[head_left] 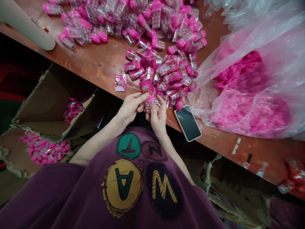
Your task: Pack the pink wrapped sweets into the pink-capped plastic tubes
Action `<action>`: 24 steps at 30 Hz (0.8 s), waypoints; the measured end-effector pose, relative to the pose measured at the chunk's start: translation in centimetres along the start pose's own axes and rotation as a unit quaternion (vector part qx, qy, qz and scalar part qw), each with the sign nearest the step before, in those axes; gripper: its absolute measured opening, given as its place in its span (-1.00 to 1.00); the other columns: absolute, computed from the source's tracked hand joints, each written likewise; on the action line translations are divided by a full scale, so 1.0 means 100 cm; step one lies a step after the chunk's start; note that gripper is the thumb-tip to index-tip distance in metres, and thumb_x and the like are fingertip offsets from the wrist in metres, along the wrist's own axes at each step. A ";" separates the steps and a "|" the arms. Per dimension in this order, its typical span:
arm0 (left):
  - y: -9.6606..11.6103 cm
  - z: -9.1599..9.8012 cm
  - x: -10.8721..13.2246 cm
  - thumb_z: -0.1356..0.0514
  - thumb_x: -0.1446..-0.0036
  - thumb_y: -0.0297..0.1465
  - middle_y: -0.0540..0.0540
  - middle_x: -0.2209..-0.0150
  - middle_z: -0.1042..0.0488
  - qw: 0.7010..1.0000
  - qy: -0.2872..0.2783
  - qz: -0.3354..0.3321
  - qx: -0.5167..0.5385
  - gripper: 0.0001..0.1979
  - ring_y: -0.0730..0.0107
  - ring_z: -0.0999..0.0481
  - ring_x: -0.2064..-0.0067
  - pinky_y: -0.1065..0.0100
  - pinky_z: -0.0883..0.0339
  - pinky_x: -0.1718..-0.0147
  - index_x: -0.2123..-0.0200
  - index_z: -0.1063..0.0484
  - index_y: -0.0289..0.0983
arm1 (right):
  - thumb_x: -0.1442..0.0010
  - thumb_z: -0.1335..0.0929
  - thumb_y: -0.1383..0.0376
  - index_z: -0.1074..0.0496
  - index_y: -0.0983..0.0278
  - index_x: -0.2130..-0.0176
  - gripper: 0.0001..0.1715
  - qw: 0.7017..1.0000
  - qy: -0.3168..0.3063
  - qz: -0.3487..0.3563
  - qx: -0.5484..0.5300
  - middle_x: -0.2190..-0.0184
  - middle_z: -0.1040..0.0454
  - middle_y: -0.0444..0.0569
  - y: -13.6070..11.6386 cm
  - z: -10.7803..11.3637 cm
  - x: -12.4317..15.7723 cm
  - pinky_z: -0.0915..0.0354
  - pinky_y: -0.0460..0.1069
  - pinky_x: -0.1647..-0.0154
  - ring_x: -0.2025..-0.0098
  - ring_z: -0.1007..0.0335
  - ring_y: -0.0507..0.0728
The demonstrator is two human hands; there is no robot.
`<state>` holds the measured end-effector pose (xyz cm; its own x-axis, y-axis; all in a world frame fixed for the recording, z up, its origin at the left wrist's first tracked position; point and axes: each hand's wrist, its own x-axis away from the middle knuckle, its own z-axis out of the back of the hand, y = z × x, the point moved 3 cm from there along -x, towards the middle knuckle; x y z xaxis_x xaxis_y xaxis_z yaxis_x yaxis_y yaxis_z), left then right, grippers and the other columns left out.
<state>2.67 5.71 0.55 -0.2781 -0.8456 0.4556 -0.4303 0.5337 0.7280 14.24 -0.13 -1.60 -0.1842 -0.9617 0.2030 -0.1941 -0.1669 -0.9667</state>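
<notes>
Between both hands, at the table's front edge, is a small clear candy bottle filled with pink beads. A printed pink wrapper sleeve sits at its far end, covering part of it. My left hand is closed, its thumb pressed on the bottle and sleeve from the left. From the right, my right hand pinches the bottle's near part; some fingertips are hidden underneath. Just beyond lies a pile of sleeved candy bottles. A flat loose wrapper sleeve lies left of the pile.
Unsleeved pink-capped bottles are heaped farther back. A phone lies at the front edge, beside a plastic bag of pink pieces. Cardboard boxes with more bottles stand below left. A pale post rises at the far left.
</notes>
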 end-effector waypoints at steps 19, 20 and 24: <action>-0.020 -0.003 0.006 -0.49 -0.06 -0.19 0.10 0.70 -0.27 1.000 0.009 0.014 -0.025 -0.61 0.62 -0.23 0.70 0.47 -0.06 0.70 0.50 -0.43 -0.32 | -0.25 -0.46 -0.02 -0.18 0.02 -0.28 -0.26 0.996 -0.078 -0.032 -0.039 0.23 -0.54 -0.13 0.002 0.010 -0.007 -0.50 0.05 0.33 0.32 -0.53 0.09; -0.022 -0.003 0.006 -0.48 -0.07 -0.19 0.08 0.69 -0.29 0.999 0.003 0.015 -0.035 -0.61 0.61 -0.26 0.69 0.47 -0.04 0.69 0.50 -0.43 -0.32 | -0.25 -0.46 -0.01 -0.20 0.02 -0.28 -0.28 0.996 -0.077 -0.029 -0.040 0.24 -0.54 -0.13 0.002 0.010 -0.008 -0.51 0.05 0.32 0.32 -0.54 0.10; -0.025 -0.002 0.005 -0.49 -0.04 -0.17 0.08 0.70 -0.29 0.999 0.008 0.018 -0.038 -0.57 0.60 -0.29 0.68 0.47 -0.05 0.67 0.54 -0.37 -0.30 | -0.25 -0.47 0.00 -0.24 0.04 -0.27 -0.29 0.992 -0.107 -0.049 -0.039 0.34 -0.51 -0.17 0.005 0.008 -0.013 -0.51 0.03 0.36 0.41 -0.51 0.07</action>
<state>3.79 3.91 -0.97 -0.2782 -0.8261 0.4900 -0.3530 0.5624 0.7477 15.20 0.90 -2.46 0.0454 -0.9675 0.2489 -0.2771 -0.2515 -0.9273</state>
